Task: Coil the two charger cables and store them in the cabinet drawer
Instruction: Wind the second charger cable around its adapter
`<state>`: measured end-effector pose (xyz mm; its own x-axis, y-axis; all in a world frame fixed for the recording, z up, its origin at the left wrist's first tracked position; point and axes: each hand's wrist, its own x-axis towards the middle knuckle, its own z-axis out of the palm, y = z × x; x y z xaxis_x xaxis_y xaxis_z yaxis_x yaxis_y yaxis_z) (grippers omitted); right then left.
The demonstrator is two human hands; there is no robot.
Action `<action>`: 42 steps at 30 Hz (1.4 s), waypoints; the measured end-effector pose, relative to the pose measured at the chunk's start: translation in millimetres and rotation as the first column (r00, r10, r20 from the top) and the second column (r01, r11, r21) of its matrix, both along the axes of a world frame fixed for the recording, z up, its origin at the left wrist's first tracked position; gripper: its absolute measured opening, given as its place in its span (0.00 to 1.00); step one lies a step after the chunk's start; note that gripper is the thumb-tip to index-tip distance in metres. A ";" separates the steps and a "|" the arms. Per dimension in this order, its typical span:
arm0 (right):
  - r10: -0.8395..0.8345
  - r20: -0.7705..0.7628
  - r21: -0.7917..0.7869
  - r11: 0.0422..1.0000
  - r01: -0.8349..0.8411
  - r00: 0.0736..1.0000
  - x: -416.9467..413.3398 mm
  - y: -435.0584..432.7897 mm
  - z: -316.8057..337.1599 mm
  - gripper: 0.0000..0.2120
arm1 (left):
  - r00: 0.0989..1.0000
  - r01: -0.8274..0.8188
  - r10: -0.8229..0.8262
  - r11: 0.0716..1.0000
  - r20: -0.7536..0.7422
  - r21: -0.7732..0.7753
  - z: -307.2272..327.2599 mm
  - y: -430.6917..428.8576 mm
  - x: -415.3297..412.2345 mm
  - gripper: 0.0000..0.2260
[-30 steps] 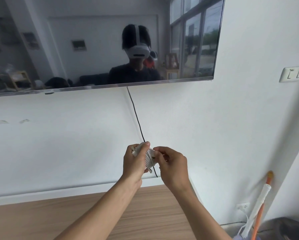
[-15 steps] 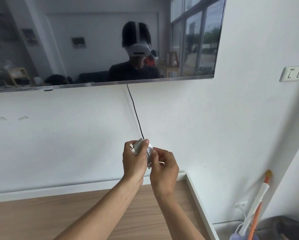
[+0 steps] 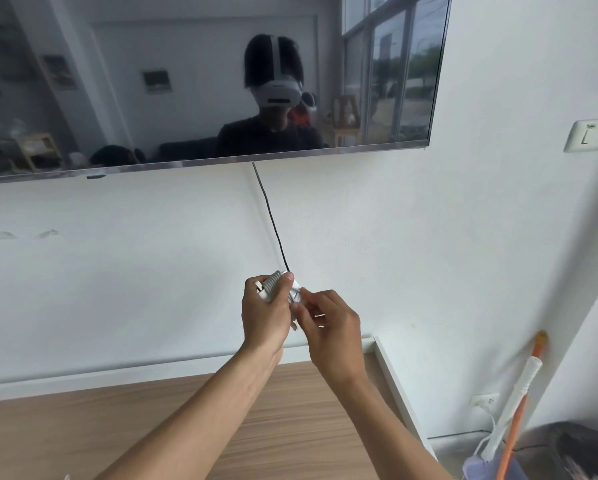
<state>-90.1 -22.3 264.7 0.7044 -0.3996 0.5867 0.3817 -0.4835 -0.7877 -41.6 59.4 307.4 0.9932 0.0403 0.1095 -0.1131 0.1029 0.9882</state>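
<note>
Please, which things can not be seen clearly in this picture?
- Cable bundle, head view: mostly covered by the left hand and right hand; its loose end is hidden.
- Second cable: not visible in the frame.
- Drawer: not in view; only the wooden top shows, cut by the lower edge.
- Black wire: its lower end passes behind the hands.
- Bin: cut by the corner.
</note>
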 end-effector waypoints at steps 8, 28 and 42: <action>-0.083 0.026 -0.080 0.993 0.085 0.996 1.2 -0.5 -10.7 0.05 | 0.998 0.026 -0.027 0.999 -0.058 -0.018 -5.2 -6.6 -3.3 0.07; -0.140 0.113 -0.068 0.987 0.148 0.984 0.5 -5.6 9.5 0.02 | 0.997 -0.011 0.017 0.996 0.077 -0.088 6.2 -19.8 3.4 0.10; -0.188 0.167 -0.197 0.956 0.219 0.968 0.0 -10.3 9.6 0.06 | 0.997 -0.018 0.024 0.996 0.067 -0.087 1.0 -21.0 -3.2 0.09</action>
